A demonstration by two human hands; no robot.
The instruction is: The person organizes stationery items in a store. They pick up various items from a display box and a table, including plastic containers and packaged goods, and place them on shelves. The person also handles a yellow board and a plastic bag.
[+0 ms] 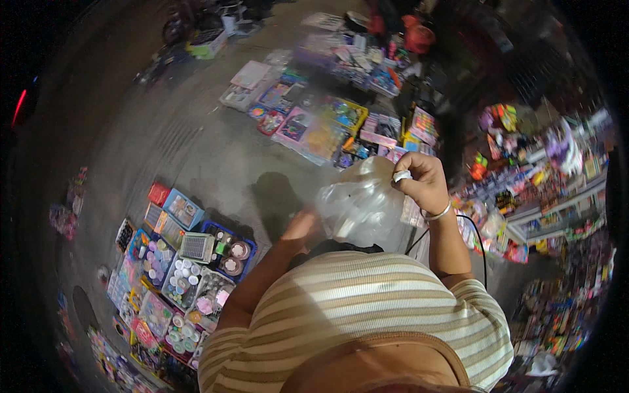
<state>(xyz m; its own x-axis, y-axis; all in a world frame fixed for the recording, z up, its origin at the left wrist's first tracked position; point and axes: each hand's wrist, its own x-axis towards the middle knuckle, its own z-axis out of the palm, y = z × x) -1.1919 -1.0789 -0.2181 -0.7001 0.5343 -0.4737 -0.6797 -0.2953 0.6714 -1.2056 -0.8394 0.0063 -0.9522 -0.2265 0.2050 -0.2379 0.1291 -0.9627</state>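
A clear plastic bag point(367, 206) hangs in front of my striped shirt. My right hand point(422, 182), with a bangle at the wrist, pinches the bag's gathered top edge between thumb and fingers, and a small white bit shows at the fingertips. Pale shapes show through the film, but I cannot make out whether they are contents or glare. Low beside the bag's left side is my left hand point(300, 226). It is smeared by motion, so its fingers and any contact with the bag cannot be made out.
Baskets of small goods point(187, 275) stand on the ground at my left. Ahead lie more trays and boxes point(314, 121), with a yellow basket point(347, 112) among them. Crowded shelves point(557, 209) of colourful goods line the right. A black cable point(481, 242) loops near my right arm.
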